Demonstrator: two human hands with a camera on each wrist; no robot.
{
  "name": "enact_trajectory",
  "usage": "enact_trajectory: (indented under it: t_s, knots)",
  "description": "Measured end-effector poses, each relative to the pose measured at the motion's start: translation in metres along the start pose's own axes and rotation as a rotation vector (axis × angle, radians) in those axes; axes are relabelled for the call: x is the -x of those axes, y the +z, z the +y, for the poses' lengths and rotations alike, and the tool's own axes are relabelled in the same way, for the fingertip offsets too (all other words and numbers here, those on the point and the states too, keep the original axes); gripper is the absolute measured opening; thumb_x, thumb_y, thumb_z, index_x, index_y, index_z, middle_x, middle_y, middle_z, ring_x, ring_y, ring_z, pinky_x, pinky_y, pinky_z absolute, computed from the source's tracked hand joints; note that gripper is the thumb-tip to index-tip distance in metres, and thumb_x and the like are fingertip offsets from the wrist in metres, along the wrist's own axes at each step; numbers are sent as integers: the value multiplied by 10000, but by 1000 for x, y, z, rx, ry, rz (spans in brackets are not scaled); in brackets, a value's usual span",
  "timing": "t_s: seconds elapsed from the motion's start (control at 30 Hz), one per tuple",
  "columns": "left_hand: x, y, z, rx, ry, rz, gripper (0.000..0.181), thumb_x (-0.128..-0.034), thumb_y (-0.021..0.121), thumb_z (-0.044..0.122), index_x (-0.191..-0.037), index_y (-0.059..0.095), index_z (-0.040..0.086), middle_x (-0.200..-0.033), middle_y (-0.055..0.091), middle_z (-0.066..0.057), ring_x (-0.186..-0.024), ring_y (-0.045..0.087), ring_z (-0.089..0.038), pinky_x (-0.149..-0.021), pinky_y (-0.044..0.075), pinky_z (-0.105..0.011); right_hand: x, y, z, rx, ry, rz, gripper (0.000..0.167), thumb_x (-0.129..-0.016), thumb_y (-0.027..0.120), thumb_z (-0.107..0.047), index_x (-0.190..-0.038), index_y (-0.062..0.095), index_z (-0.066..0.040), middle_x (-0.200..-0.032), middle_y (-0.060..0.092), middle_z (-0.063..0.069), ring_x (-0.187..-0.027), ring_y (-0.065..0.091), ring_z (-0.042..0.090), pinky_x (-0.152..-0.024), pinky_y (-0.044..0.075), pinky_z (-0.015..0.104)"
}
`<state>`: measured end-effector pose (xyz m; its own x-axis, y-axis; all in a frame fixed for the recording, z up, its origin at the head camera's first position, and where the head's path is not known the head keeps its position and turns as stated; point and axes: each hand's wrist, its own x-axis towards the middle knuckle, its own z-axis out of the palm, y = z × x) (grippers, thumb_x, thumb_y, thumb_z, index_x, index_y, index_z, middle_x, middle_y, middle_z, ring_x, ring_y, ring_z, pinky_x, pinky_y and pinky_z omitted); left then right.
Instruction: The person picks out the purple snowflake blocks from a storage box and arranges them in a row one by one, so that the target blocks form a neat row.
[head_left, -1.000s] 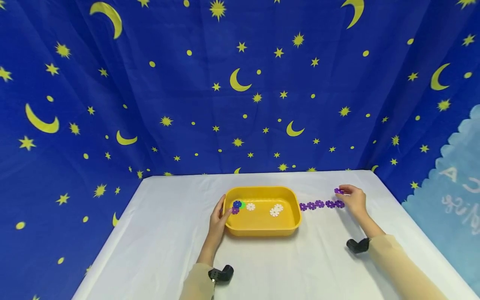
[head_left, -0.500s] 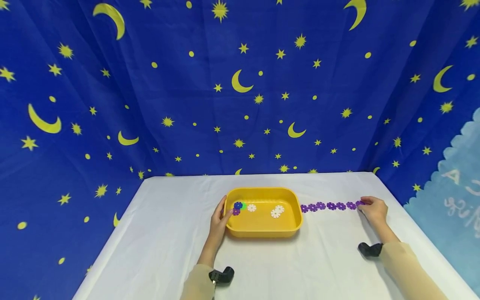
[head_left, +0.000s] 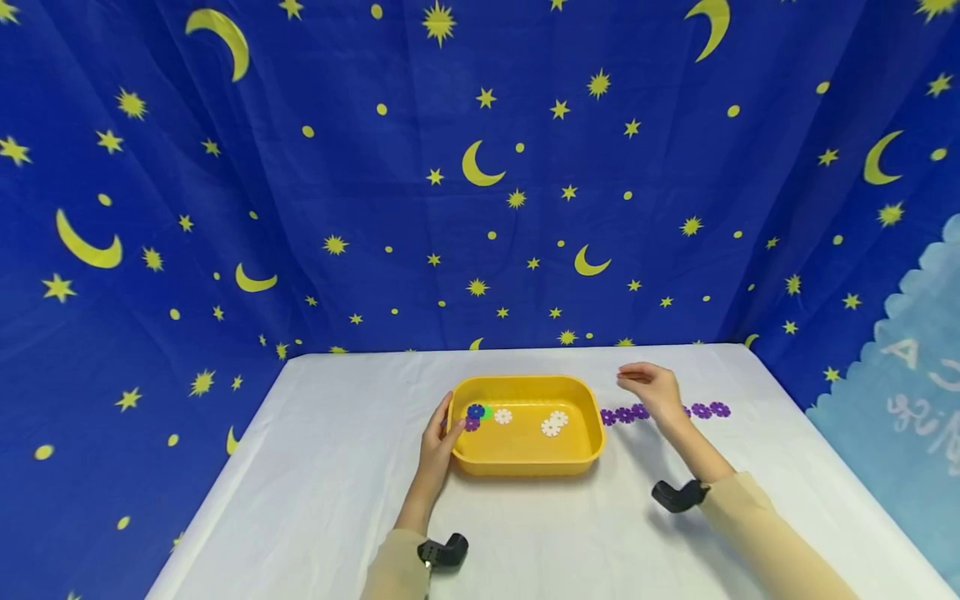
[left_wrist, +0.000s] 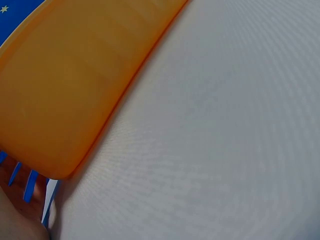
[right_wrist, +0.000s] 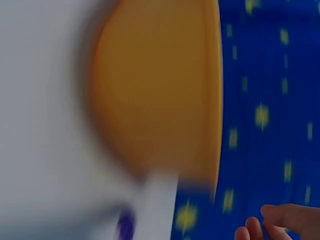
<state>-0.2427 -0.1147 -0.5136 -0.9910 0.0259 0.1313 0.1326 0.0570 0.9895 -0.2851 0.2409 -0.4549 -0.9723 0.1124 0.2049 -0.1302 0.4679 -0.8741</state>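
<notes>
My left hand (head_left: 437, 446) grips the left end of a yellow plastic tray (head_left: 525, 467), thumb over the rim and fingers along the outer wall. Inside, near that thumb, lie a blue snowflake-shaped disc (head_left: 476, 411), a purple disc (head_left: 472, 424) and a partly covered green disc (head_left: 488, 412). Several white discs (head_left: 503, 416) also lie in it. To the right of the tray runs a row of purple snowflake discs (head_left: 702, 410) on the table. My right hand (head_left: 654, 392) hangs above this row, hiding its middle, with relaxed fingers and nothing visible in them.
A white cloth covers the table (head_left: 315, 467). Behind it and to the left stands a blue curtain (head_left: 420, 208) with yellow moons and stars. At the far right hangs a light blue panel (head_left: 915, 383) with white lettering.
My right hand set a purple disc at the right end of the row, let go, and moved back left toward the tray. The left hand stays on the tray.
</notes>
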Motion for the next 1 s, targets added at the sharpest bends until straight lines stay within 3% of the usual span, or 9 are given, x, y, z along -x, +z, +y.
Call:
enact_trajectory:
  t_s: [0.2,0.3,0.43,0.57,0.67,0.77,0.9,1.0]
  knots:
    - [0,1,0,19,1,-4,579,-970,520,156,-1491,289,53,-1567,267,-144,-1463,222,-319,-1210,196,-465,-1,82,-42,-6,-149,-262,240,-816,684,29,-1039,662,113,-1004,696,265,-845,677,249,-749,587,251]
    - [-1,1,0,23,8,-5,577,-969,522,145,-1490,293,53,-1564,275,-143,-1459,234,-315,-1207,207,-457,0,117,-53,-7,-186,-387,235,-808,684,37,-1026,662,122,-982,700,255,-811,667,241,-716,583,253]
    - [-2,2,-3,42,19,-23,576,-967,518,124,-1491,290,49,-1564,273,-147,-1441,277,-312,-1185,275,-407,1,154,-58,-46,-179,-523,240,-782,674,75,-1005,646,158,-952,680,307,-711,656,239,-588,550,202]
    - [-1,2,-5,69,21,-33,584,-964,520,112,-1493,283,47,-1566,263,-157,-1415,323,-319,-1089,384,-202,0,182,-51,7,-250,-564,235,-742,704,90,-965,659,150,-928,689,301,-705,665,268,-572,531,168]
    - [-1,2,-5,65,27,-32,580,-965,521,110,-1492,287,51,-1563,270,-154,-1416,323,-315,-1014,368,-79,1,194,-46,78,-330,-553,257,-710,745,76,-952,678,129,-923,709,262,-766,681,283,-654,566,199]
    - [-1,2,-3,41,49,-32,569,-969,511,106,-1489,289,37,-1559,279,-161,-1427,300,-314,-1056,346,-106,4,201,-45,107,-360,-540,284,-692,754,85,-966,687,119,-936,716,244,-815,677,312,-704,580,259]
    - [-1,0,-1,29,64,-19,563,-968,510,97,-1483,295,20,-1550,287,-182,-1427,296,-327,-1127,336,-241,8,207,-46,170,-427,-525,267,-683,746,100,-946,697,91,-919,720,204,-806,652,292,-702,554,245]
    - [0,-1,-2,41,58,-9,566,-962,514,84,-1481,298,17,-1547,289,-192,-1412,321,-342,-1093,364,-202,10,210,-47,207,-455,-527,240,-688,755,87,-920,697,67,-879,713,174,-773,636,255,-681,529,207]
